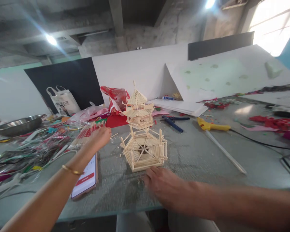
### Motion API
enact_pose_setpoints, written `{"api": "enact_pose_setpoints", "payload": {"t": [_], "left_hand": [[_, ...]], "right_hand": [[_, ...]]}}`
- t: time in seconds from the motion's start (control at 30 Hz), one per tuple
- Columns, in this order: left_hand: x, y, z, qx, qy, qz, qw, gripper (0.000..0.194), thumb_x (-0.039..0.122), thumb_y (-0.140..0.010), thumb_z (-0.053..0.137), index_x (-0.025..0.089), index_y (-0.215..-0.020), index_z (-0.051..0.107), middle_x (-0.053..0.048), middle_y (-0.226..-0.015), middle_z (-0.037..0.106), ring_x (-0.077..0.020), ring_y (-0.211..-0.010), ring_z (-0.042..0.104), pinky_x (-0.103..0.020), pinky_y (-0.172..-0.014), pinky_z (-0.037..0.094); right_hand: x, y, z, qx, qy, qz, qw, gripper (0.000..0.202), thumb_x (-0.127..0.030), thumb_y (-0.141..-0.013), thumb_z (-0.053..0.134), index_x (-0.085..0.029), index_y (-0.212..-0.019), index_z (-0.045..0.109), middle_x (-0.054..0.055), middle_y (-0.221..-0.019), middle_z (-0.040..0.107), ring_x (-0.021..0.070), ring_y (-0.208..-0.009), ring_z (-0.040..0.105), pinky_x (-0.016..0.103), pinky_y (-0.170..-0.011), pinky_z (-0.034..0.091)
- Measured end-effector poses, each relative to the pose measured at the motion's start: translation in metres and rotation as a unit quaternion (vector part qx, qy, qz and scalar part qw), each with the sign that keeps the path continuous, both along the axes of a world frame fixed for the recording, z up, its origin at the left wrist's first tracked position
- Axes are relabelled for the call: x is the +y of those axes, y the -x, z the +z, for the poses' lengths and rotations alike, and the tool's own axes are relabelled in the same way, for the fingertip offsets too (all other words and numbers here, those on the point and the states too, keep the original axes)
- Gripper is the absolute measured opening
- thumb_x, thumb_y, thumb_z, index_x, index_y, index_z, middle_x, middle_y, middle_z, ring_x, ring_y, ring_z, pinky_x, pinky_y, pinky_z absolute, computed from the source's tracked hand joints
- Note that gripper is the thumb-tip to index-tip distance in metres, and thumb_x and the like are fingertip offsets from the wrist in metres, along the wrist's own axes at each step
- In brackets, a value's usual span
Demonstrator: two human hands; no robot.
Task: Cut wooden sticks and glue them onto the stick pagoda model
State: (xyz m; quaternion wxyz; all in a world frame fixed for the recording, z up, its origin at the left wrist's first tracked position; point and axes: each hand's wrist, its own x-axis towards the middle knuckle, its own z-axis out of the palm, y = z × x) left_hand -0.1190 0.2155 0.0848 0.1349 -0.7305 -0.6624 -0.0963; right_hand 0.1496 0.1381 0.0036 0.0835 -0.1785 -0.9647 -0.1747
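Observation:
A hexagonal base of pale wooden sticks [145, 149] stands near the middle of the table, with stick posts around its rim. Just behind it rises a small tiered stick pagoda [137, 111] with a pointed roof. My right hand [160, 183] is at the front edge of the base, its fingers curled down; what they hold, if anything, is hidden. My left hand [103, 137], with a gold bracelet on the wrist, is left of the base beside a bundle of sticks in clear wrap [83, 133]. Its fingers are bent, and their tips are hard to make out.
A lit phone [87, 177] lies under my left forearm. Blue pliers [174, 122] and a yellow glue gun [214, 125] with a clear stick lie to the right. A metal bowl [19, 125] and plastic-wrapped clutter cover the left; white boards [183, 106] lie behind.

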Motion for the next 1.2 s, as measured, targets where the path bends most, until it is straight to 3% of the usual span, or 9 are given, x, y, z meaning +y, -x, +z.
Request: {"api": "enact_pose_setpoints", "payload": {"t": [0.13, 0.23, 0.33, 0.47, 0.57, 0.67, 0.83, 1.07, 1.2], "left_hand": [[-0.042, 0.000, 0.009, -0.008, -0.030, 0.013, 0.999, 0.030, 0.031, -0.085, 0.039, 0.018, -0.087, 0.066, -0.008, -0.091, 0.069, -0.0220, -0.085, 0.062, -0.030, -0.073, 0.044], [-0.084, -0.005, 0.006, -0.038, -0.075, 0.003, 0.996, 0.030, 0.039, -0.086, 0.040, 0.021, -0.088, 0.065, -0.002, -0.086, 0.069, -0.0185, -0.075, 0.062, -0.029, -0.070, 0.044], [-0.121, -0.023, -0.018, -0.105, -0.107, -0.030, 0.988, 0.027, 0.038, -0.087, 0.041, 0.022, -0.087, 0.063, 0.000, -0.081, 0.068, -0.0156, -0.075, 0.062, -0.026, -0.068, 0.046], [-0.152, -0.062, -0.066, -0.155, -0.080, -0.116, 0.978, 0.019, 0.033, -0.088, 0.046, 0.023, -0.095, 0.060, 0.001, -0.084, 0.066, -0.0112, -0.070, 0.062, -0.021, -0.064, 0.049], [-0.161, -0.088, -0.093, -0.165, -0.042, -0.144, 0.975, 0.016, 0.031, -0.083, 0.054, 0.022, -0.096, 0.059, -0.001, -0.087, 0.064, -0.0155, -0.078, 0.062, -0.026, -0.067, 0.051], [-0.160, -0.102, -0.108, -0.177, -0.016, -0.142, 0.974, 0.013, 0.019, -0.086, 0.048, 0.022, -0.079, 0.058, -0.001, -0.080, 0.061, -0.0165, -0.077, 0.060, -0.028, -0.066, 0.049], [-0.152, -0.101, -0.126, -0.156, -0.114, -0.131, 0.972, 0.021, 0.013, -0.088, 0.040, 0.020, -0.077, 0.055, -0.002, -0.075, 0.057, -0.0174, -0.072, 0.057, -0.032, -0.066, 0.047], [-0.157, -0.080, -0.125, -0.061, -0.087, -0.115, 0.988, 0.018, 0.010, -0.085, 0.042, 0.021, -0.085, 0.056, -0.003, -0.079, 0.058, -0.0184, -0.074, 0.058, -0.033, -0.066, 0.049], [-0.164, -0.063, -0.119, -0.032, -0.079, -0.183, 0.979, 0.033, 0.004, -0.080, 0.041, 0.022, -0.104, 0.055, -0.004, -0.088, 0.061, -0.0161, -0.079, 0.059, -0.026, -0.070, 0.051]], "right_hand": [[-0.005, -0.028, 0.016, -0.009, 0.089, -0.045, 0.995, 0.021, -0.003, -0.062, 0.051, -0.013, -0.080, 0.056, 0.005, -0.077, 0.059, 0.0156, -0.065, 0.054, 0.028, -0.050, 0.038], [-0.007, -0.023, 0.013, 0.012, 0.096, -0.047, 0.994, 0.018, -0.005, -0.073, 0.049, -0.014, -0.087, 0.055, 0.005, -0.083, 0.058, 0.0160, -0.067, 0.055, 0.027, -0.048, 0.037], [-0.008, -0.002, 0.002, 0.015, 0.065, -0.032, 0.997, 0.011, -0.015, -0.081, 0.049, -0.014, -0.091, 0.054, 0.005, -0.083, 0.057, 0.0172, -0.064, 0.055, 0.027, -0.044, 0.033], [-0.006, 0.019, -0.001, 0.001, 0.051, -0.031, 0.998, 0.014, -0.012, -0.077, 0.051, -0.013, -0.090, 0.055, 0.007, -0.082, 0.058, 0.0174, -0.063, 0.056, 0.027, -0.043, 0.034], [-0.007, 0.019, 0.006, -0.017, 0.059, -0.038, 0.997, 0.018, -0.010, -0.075, 0.051, -0.010, -0.092, 0.057, 0.010, -0.084, 0.060, 0.0193, -0.070, 0.057, 0.028, -0.049, 0.039], [-0.009, 0.005, 0.010, -0.018, 0.090, -0.043, 0.995, 0.019, -0.007, -0.070, 0.050, -0.010, -0.088, 0.057, 0.010, -0.084, 0.061, 0.0196, -0.071, 0.057, 0.029, -0.050, 0.040], [-0.009, -0.011, 0.011, 0.003, 0.108, -0.066, 0.992, 0.021, -0.002, -0.069, 0.046, -0.013, -0.084, 0.055, 0.007, -0.084, 0.060, 0.0156, -0.062, 0.056, 0.026, -0.047, 0.037], [-0.009, 0.021, 0.002, 0.008, 0.023, -0.049, 0.999, 0.014, -0.006, -0.077, 0.047, -0.012, -0.085, 0.057, 0.008, -0.079, 0.059, 0.0198, -0.067, 0.058, 0.029, -0.047, 0.040], [-0.016, -0.005, -0.004, 0.022, 0.000, -0.051, 0.998, 0.015, -0.008, -0.071, 0.052, -0.012, -0.084, 0.057, 0.007, -0.074, 0.057, 0.0186, -0.061, 0.055, 0.030, -0.047, 0.040]]}}
